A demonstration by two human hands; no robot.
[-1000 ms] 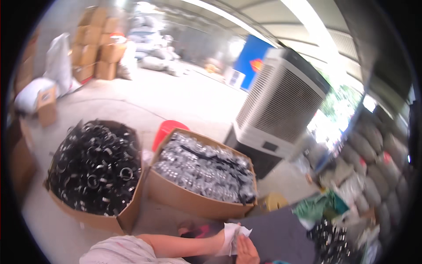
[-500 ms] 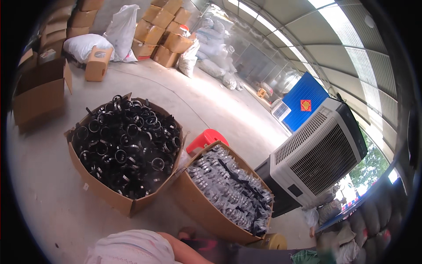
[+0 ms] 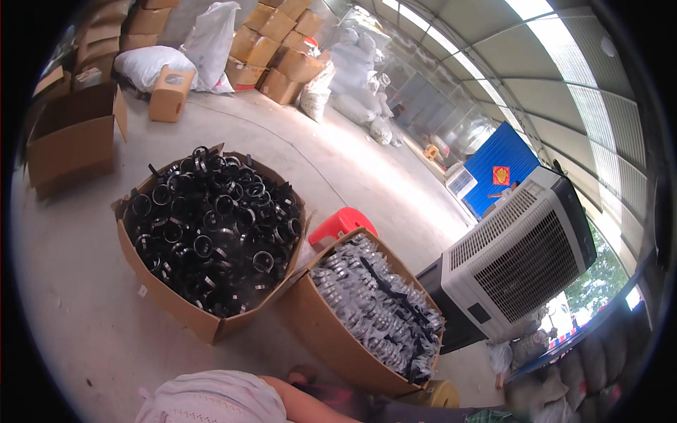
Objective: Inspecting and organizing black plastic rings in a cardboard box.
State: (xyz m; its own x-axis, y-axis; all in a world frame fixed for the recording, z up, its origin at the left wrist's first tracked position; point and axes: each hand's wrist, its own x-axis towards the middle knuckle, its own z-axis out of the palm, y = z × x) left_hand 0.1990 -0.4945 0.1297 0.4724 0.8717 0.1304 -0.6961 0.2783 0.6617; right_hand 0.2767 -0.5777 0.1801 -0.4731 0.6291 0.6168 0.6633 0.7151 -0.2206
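Note:
Neither of my hands shows. A bare arm (image 3: 310, 407) of mine runs along the lower edge from a white knitted sleeve (image 3: 211, 398) and leaves the picture before the hand. Nearest ahead of it stands an open cardboard box (image 3: 169, 310) heaped with black ring-shaped parts (image 3: 204, 243) with shiny rims. To its right is another open cardboard box (image 3: 317, 331), packed with metal rings in clear plastic wrapping (image 3: 374, 303). Black strips lie across those wrapped rings. A small brownish shape (image 3: 303, 374) sits just past the arm, too blurred to name.
A red plastic stool (image 3: 344, 224) stands behind the boxes. A large air cooler (image 3: 518, 250) rises at the right. Far left is an empty cardboard box (image 3: 74, 144); stacked cartons (image 3: 264, 35) and white sacks (image 3: 211, 46) line the back. Another person (image 3: 502, 192) is partly visible beyond the cooler.
The view has shifted slightly, so the boxes appear a little farther right. A person's arm and head now show by the blue panel. My hands stay out of sight.

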